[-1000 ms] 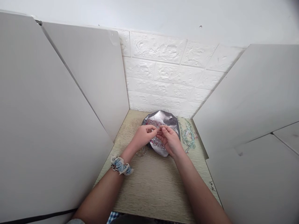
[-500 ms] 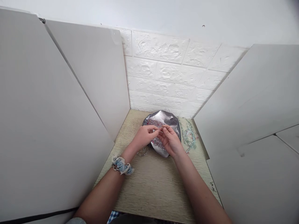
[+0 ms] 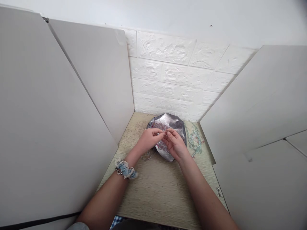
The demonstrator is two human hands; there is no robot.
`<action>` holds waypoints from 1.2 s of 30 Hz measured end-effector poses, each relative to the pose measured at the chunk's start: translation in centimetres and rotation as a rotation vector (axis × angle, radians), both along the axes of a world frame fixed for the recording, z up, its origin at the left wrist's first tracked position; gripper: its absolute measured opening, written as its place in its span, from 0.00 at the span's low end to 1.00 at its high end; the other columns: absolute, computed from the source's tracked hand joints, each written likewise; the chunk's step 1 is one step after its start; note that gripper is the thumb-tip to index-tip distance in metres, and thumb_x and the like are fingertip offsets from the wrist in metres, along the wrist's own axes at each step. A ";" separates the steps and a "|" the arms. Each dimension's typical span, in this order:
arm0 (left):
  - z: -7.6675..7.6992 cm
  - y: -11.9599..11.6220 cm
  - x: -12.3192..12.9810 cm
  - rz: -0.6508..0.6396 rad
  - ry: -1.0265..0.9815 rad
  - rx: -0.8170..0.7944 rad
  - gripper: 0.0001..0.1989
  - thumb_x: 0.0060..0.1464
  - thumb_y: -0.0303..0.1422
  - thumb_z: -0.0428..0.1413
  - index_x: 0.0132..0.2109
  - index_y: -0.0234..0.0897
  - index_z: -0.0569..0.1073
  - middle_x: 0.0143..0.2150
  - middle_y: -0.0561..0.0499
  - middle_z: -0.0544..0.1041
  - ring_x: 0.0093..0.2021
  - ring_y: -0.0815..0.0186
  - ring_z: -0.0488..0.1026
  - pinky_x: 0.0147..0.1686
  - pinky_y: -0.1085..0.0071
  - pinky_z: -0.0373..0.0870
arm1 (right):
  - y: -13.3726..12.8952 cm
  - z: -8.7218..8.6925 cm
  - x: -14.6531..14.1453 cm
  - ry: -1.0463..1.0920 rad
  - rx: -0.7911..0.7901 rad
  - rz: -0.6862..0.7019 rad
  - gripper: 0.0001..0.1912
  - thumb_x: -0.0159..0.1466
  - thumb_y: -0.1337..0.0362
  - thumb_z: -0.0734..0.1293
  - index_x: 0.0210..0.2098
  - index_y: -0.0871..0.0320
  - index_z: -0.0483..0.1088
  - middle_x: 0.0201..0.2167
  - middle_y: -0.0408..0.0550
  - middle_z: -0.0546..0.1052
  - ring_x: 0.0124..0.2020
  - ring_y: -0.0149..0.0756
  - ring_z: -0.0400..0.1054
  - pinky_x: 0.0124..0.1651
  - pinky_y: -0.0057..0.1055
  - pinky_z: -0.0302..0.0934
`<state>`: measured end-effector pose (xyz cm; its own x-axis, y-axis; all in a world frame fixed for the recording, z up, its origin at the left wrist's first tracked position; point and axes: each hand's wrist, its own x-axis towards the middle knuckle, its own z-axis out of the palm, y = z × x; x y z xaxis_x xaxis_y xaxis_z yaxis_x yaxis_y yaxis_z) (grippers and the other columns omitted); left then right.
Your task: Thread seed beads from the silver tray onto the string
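Observation:
My left hand (image 3: 150, 139) and my right hand (image 3: 175, 144) meet fingertip to fingertip above a silver pouch or lined bag (image 3: 166, 118). Thumb and fingers of each are pinched together on something too small to make out. Pinkish-red beads (image 3: 163, 147) lie on the silver material beneath them. A blue and white scrunchie (image 3: 125, 169) and a chain bracelet circle my left wrist. Strands of pale green beads (image 3: 195, 140) lie just right of the pouch. Partly hidden by my left hand, a small ring of pale beads (image 3: 146, 156) rests on the wood.
The light wooden surface (image 3: 158, 191) lies between tall white panels at left (image 3: 96, 70) and right (image 3: 254, 105). A white brick-patterned wall (image 3: 168, 73) stands behind. Small metallic pieces (image 3: 218, 191) sit near the right edge.
Both hands keep nearly the same place and pinch, with only slight movement at the fingertips. The whole view has shifted very slightly.

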<state>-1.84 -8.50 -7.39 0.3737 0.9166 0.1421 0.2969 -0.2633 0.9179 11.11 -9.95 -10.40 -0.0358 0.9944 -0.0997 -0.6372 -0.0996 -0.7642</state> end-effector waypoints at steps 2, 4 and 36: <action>0.1 0.0 0.0 0.000 -0.016 -0.011 0.14 0.47 0.37 0.48 0.32 0.34 0.73 0.26 0.52 0.71 0.25 0.72 0.62 0.24 0.76 0.55 | 0.0 0.1 0.0 0.014 -0.004 -0.002 0.08 0.48 0.66 0.68 0.29 0.57 0.66 0.27 0.39 0.71 0.30 0.23 0.66 0.37 0.22 0.63; 0.2 -0.1 0.0 0.008 -0.030 -0.025 0.14 0.47 0.37 0.48 0.32 0.34 0.74 0.27 0.51 0.72 0.27 0.71 0.64 0.25 0.76 0.57 | 0.0 0.1 0.0 0.015 -0.008 -0.003 0.09 0.48 0.66 0.68 0.29 0.57 0.65 0.27 0.39 0.71 0.30 0.24 0.66 0.37 0.22 0.63; 0.3 -0.2 -0.2 -0.003 0.082 0.049 0.13 0.49 0.36 0.46 0.34 0.37 0.74 0.30 0.54 0.74 0.30 0.71 0.67 0.27 0.77 0.58 | 0.0 0.1 -0.1 0.101 -0.029 0.004 0.06 0.49 0.69 0.68 0.27 0.59 0.66 0.24 0.40 0.72 0.28 0.24 0.68 0.35 0.21 0.65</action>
